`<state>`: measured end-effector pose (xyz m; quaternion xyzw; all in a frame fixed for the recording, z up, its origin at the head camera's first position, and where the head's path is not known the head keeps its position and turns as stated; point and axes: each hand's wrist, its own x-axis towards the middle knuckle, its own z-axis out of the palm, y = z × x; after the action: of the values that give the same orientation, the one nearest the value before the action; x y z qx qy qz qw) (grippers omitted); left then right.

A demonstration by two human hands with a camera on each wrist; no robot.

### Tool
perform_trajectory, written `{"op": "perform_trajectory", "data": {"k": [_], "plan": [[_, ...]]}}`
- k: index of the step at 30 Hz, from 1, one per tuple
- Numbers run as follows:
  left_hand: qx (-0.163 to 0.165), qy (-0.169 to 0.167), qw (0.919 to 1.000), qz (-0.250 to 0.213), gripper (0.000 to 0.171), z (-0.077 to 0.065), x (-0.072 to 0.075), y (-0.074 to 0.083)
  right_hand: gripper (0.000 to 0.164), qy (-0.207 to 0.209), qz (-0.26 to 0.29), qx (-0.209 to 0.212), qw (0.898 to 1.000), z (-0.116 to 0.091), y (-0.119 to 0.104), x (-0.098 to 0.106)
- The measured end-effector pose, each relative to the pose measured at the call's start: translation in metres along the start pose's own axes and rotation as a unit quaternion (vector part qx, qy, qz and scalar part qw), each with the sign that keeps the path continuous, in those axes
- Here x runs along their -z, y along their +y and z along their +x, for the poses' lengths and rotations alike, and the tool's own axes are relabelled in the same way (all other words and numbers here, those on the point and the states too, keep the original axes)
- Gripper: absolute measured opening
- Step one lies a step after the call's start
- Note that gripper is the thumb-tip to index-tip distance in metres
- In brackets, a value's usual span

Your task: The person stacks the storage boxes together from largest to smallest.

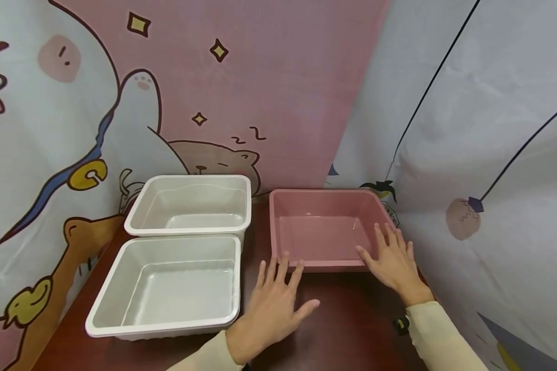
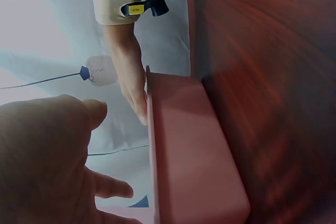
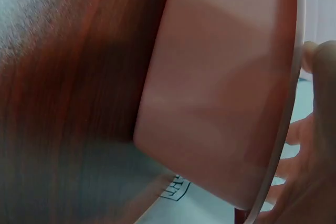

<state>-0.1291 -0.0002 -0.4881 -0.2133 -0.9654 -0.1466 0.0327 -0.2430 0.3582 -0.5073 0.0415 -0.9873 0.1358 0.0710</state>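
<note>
A pink plastic basin (image 1: 315, 239) sits on the right half of the table, bare inside. My left hand (image 1: 271, 312) is in front of its near left corner, palm down, fingers spread and fingertips overlapping the front rim in the head view. Over the near right corner is my right hand (image 1: 393, 262), its fingers spread across the right rim and the thumb toward the inside. In the left wrist view, the basin's side wall (image 2: 191, 156) stands beside my left hand (image 2: 47, 156). The right wrist view has the fingers of my right hand (image 3: 317, 145) along the rim. Neither hand grips anything.
Two white plastic basins (image 1: 185, 282) (image 1: 190, 204) stand one behind the other on the left. The dark red wooden table (image 1: 339, 319) shows in front of the pink basin. Cartoon-printed cloth (image 1: 283, 77) hangs close behind and along both sides.
</note>
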Motion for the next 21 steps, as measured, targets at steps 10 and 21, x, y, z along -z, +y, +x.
{"op": "perform_trajectory", "data": {"k": [10, 21], "plan": [[0.013, -0.017, 0.9996, 0.018, 0.088, 0.0037, -0.0063, 0.0011, 0.112, -0.009, -0.015, -0.029, 0.999, 0.0075, 0.0105, 0.0054], [0.015, -0.024, 0.9974, 0.067, 0.085, 0.0, -0.0048, -0.0022, 0.112, -0.015, -0.018, -0.045, 0.999, 0.0066, 0.0093, 0.0053]]}}
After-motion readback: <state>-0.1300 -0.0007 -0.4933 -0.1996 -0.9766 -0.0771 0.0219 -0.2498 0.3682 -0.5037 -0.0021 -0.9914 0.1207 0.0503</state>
